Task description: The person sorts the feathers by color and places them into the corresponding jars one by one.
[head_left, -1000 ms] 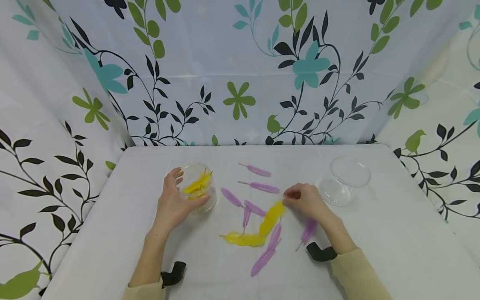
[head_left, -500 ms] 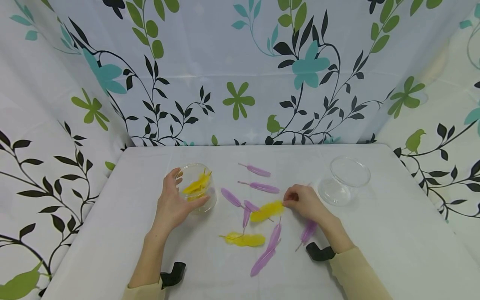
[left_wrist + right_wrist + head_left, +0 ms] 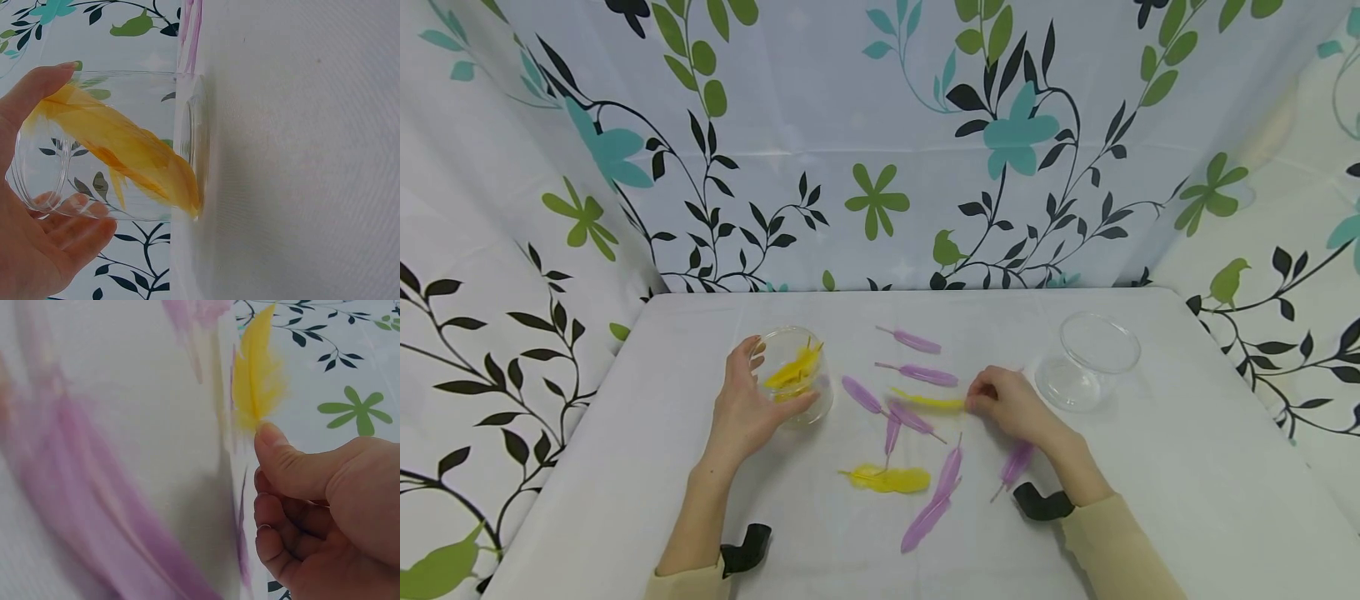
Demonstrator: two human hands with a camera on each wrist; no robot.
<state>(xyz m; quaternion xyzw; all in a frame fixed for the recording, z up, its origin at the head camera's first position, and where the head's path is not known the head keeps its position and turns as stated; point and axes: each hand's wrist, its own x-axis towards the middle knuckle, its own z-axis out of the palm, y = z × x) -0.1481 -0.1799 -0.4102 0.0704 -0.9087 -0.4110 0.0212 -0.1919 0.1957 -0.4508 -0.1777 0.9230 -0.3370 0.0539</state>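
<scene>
My left hand (image 3: 752, 408) grips a clear glass jar (image 3: 820, 392) standing on the white table, thumb on one side and fingers round the other. Yellow feathers (image 3: 131, 147) lean inside it. My right hand (image 3: 1011, 404) pinches one end of a yellow feather (image 3: 255, 369) between thumb and fingertips, above the table. In the head view this feather appears as a thin strip, its free end toward the left. Another yellow feather (image 3: 887, 478) lies on the cloth between the hands, and several purple feathers (image 3: 928, 376) are scattered around it.
A second clear glass jar (image 3: 1101, 346) stands at the back right, beyond the right hand. One purple feather (image 3: 1018, 460) lies close under the right wrist. A curtain with a leaf print (image 3: 880, 200) hangs behind the table.
The yellow feather in my right hand has swung up from a downward slant to nearly level, turning edge-on. My left hand and the jar stay in place.
</scene>
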